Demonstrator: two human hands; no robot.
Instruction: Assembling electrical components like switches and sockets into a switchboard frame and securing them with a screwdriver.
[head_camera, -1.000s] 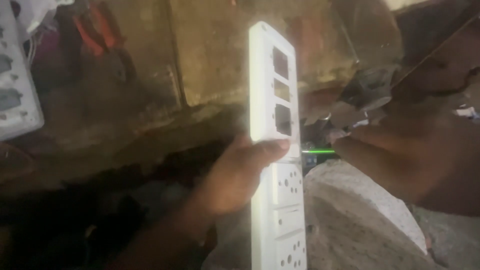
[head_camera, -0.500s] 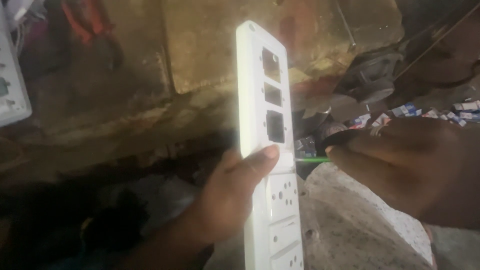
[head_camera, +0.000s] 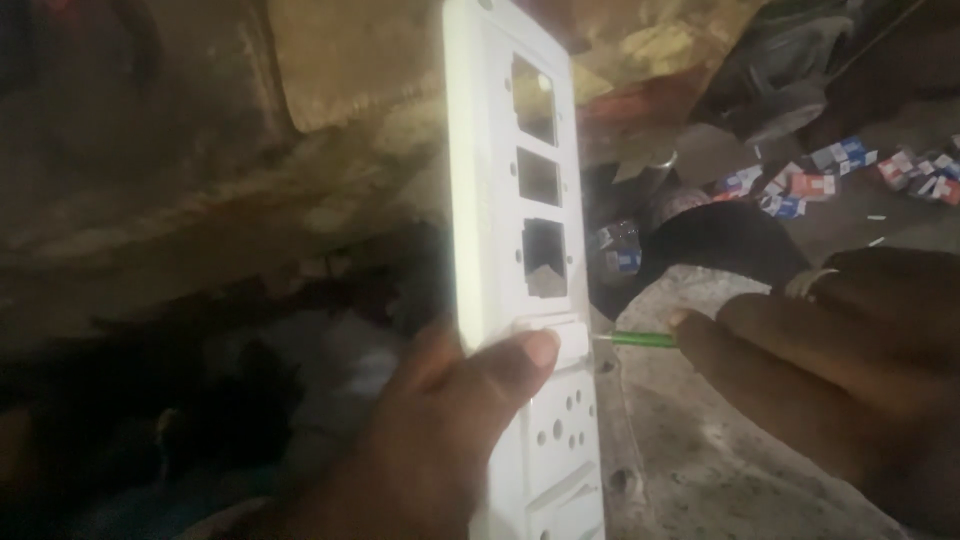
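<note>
The left hand (head_camera: 440, 440) grips a long white switchboard plate (head_camera: 515, 250) upright in the middle of the view, its thumb pressed across the front just below three empty rectangular cut-outs and above a socket module with round pin holes. The right hand (head_camera: 840, 370) comes in from the right with its fingers closed around a thin green-shafted tool (head_camera: 635, 340), whose tip touches the plate's right edge level with the thumb. Behind the plate lie a rough, stained wall (head_camera: 200, 150) and small red, white and blue cartons (head_camera: 800, 185) scattered on the floor.
</note>
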